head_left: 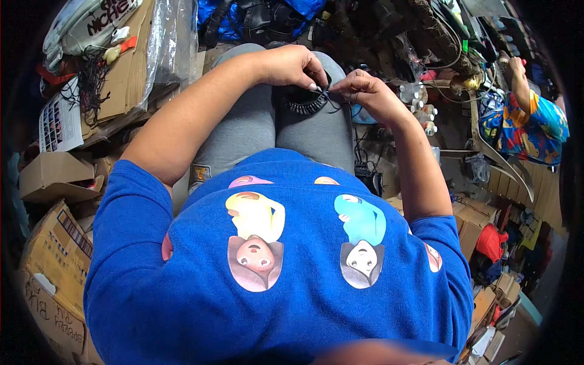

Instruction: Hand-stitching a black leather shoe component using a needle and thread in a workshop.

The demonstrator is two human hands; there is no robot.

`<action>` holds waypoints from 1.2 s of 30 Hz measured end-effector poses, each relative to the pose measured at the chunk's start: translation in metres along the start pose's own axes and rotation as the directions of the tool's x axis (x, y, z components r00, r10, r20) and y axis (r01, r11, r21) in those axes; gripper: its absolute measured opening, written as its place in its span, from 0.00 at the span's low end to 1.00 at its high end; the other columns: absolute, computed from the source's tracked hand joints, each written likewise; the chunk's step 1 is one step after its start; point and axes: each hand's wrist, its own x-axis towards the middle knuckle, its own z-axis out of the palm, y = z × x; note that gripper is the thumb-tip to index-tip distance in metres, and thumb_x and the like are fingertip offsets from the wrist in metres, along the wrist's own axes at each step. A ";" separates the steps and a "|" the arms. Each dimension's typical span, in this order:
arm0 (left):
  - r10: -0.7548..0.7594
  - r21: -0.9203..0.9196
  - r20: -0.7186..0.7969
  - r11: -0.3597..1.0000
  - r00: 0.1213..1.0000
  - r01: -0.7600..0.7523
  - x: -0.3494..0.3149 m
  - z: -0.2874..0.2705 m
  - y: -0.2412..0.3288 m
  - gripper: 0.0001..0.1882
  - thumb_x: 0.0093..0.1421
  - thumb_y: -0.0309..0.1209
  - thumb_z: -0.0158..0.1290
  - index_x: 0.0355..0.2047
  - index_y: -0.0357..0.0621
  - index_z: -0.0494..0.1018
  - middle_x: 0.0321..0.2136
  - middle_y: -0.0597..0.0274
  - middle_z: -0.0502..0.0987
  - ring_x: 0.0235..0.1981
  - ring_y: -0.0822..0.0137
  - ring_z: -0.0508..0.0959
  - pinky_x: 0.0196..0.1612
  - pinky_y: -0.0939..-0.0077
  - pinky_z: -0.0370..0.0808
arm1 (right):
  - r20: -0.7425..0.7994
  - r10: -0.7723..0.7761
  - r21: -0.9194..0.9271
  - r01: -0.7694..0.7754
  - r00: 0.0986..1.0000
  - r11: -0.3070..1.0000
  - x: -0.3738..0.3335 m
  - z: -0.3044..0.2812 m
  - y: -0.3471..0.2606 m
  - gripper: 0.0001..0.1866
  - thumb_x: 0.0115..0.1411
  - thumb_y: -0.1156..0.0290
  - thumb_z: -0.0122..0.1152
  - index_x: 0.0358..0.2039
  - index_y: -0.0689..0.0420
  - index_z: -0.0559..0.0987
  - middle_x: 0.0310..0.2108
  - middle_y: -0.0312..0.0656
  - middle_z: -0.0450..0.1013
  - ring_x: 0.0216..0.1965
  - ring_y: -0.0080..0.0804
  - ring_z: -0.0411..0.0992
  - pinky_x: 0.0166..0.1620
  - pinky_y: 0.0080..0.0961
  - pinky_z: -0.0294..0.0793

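Room over near lap [237, 128] between forearms [198, 109], black ribbed piece [308, 107] on right thigh [316, 137], cardboard [125, 88] blocking left, bottles [427, 112] crowding right, dark clutter [258, 23] past knees [244, 51]

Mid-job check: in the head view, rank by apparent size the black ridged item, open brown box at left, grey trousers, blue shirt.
1. Blue shirt, helped by being nearest the camera
2. Grey trousers
3. Open brown box
4. Black ridged item

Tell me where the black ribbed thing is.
In the head view, the black ribbed thing is above centre, over the right thigh, just below the left hand and left of the right hand.
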 end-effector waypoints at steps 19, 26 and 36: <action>-0.054 0.036 -0.043 0.998 0.998 0.055 0.003 -0.001 0.004 0.12 0.49 0.25 0.58 0.37 0.40 0.79 0.32 0.59 0.80 0.35 0.69 0.78 0.42 0.75 0.73 | 0.031 0.033 0.377 -0.042 0.999 0.925 0.002 0.010 0.023 0.11 0.55 0.75 0.59 0.40 0.56 0.81 0.36 0.35 0.73 0.41 0.22 0.70 0.47 0.21 0.67; -0.057 0.024 -0.028 0.998 0.998 0.058 0.000 -0.002 0.000 0.13 0.50 0.26 0.58 0.38 0.39 0.78 0.33 0.59 0.80 0.36 0.69 0.78 0.43 0.75 0.73 | -0.081 0.046 0.233 -0.026 0.996 0.972 -0.004 0.019 0.002 0.11 0.53 0.77 0.61 0.39 0.54 0.82 0.32 0.33 0.70 0.36 0.21 0.69 0.42 0.18 0.68; -0.113 -0.050 0.028 0.992 0.993 0.114 0.003 -0.004 0.004 0.12 0.53 0.28 0.54 0.38 0.38 0.78 0.33 0.60 0.80 0.36 0.70 0.77 0.44 0.75 0.71 | -0.181 -0.012 -0.136 -0.013 0.983 0.991 -0.014 0.021 -0.023 0.13 0.51 0.77 0.63 0.38 0.51 0.82 0.27 0.35 0.66 0.30 0.24 0.67 0.34 0.20 0.68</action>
